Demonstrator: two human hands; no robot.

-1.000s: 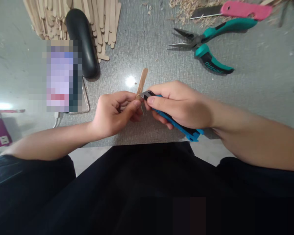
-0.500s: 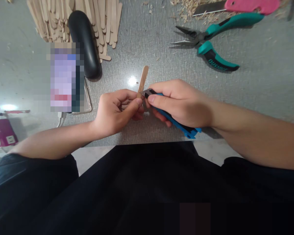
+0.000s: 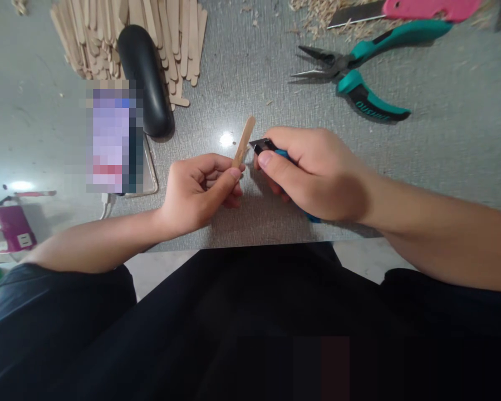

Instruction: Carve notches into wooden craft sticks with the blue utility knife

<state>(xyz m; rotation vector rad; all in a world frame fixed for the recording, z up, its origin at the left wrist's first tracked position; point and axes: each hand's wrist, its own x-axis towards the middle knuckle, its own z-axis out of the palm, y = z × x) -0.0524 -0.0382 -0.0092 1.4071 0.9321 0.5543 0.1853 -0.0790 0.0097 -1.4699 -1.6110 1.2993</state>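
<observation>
Between thumb and fingers, my left hand (image 3: 202,186) pinches the lower end of a wooden craft stick (image 3: 245,139), which points up and slightly right. A small shaving curls from the stick's right edge, just above the thumb. My right hand (image 3: 313,170) is wrapped around a blue and black utility knife (image 3: 267,146), thumb along its top. The knife's short blade points left, close to the stick's right edge but apart from it. Most of the handle is hidden by the palm; its blue end shows below the hand.
Many craft sticks (image 3: 186,44) lie fanned at the upper left, beside a black case (image 3: 146,83) and a charging phone (image 3: 111,139). Teal-handled needle-nose pliers (image 3: 342,67) rest at upper right, near wood shavings (image 3: 313,22) and a pink-handled cutter (image 3: 430,8). A purple power strip (image 3: 10,228) is far left.
My right hand has moved up and right with the knife, taking the blade off the stick. The left hand still holds the stick in nearly the same place, with a shaving now visible.
</observation>
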